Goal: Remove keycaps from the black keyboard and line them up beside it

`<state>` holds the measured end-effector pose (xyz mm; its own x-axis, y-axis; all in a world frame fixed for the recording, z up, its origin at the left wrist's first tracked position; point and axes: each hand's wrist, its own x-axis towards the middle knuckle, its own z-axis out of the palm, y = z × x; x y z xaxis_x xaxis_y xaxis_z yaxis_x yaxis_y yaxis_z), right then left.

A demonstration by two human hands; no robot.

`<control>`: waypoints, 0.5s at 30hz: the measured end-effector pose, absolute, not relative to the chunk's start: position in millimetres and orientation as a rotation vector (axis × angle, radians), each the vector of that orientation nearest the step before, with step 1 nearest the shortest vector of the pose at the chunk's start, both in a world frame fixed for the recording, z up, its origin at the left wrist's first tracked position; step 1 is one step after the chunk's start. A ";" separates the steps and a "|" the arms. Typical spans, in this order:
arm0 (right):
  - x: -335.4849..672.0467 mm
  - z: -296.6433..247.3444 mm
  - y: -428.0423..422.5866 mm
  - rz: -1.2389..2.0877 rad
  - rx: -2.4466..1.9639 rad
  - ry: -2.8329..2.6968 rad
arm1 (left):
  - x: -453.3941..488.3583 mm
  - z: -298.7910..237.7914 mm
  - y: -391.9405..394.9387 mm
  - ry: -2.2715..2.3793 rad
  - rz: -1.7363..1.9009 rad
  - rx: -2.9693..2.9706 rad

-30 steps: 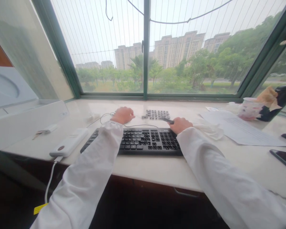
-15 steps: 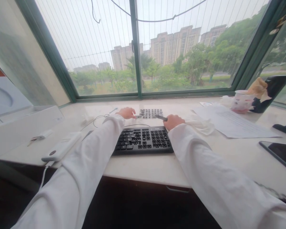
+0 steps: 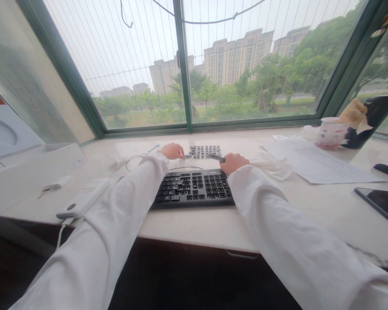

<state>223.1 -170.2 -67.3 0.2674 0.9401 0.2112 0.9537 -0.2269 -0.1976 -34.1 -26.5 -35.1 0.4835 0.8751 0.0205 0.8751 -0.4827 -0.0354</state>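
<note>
At the white stone window sill (image 3: 194,228), our right hand (image 3: 234,163) grips a slim dark tool (image 3: 218,158), tip by loose black keycaps (image 3: 205,151). Our left hand (image 3: 171,151) sits curled just left of them, pinch can't tell. Black keyboard (image 3: 192,189) just below, between white sleeves (image 3: 271,206); crumpled tissue (image 3: 273,170) and printed paper (image 3: 320,165) right, power bank (image 3: 82,199) left.

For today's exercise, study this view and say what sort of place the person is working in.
Probably a workspace in a home or office, at a window: a black keyboard with loose keycaps on a pale stone counter, printed papers, and apartment blocks outside.
</note>
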 end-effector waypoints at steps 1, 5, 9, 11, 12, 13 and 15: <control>223.4 -67.5 -169.9 -0.069 -2.254 -1.743 | -33.1 -35.0 -28.2 -1.582 -0.006 -2.667; 224.2 -67.3 -169.5 -0.056 -2.254 -1.737 | -30.3 -34.7 -32.2 -1.605 -0.020 -2.653; 223.6 -65.6 -170.8 -0.031 -2.258 -1.740 | -29.8 -33.6 -32.8 -1.622 -0.024 -2.640; 222.9 -64.2 -172.1 -0.026 -2.263 -1.741 | -29.5 -32.3 -33.7 -1.618 -0.020 -2.631; 222.5 -63.6 -172.7 -0.025 -2.265 -1.741 | -29.2 -31.5 -34.4 -1.616 -0.013 -2.626; 222.2 -63.0 -173.2 -0.025 -2.266 -1.742 | -28.8 -30.7 -35.3 -1.613 -0.005 -2.621; 221.8 -62.3 -174.1 -0.022 -2.264 -1.746 | -27.8 -29.2 -37.3 -1.608 0.003 -2.613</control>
<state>221.8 -174.1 -62.3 0.2687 0.9459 0.1820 0.9502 -0.2294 -0.2110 -27.8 -37.3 -29.2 0.4513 0.8916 0.0367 0.8915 -0.4487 -0.0633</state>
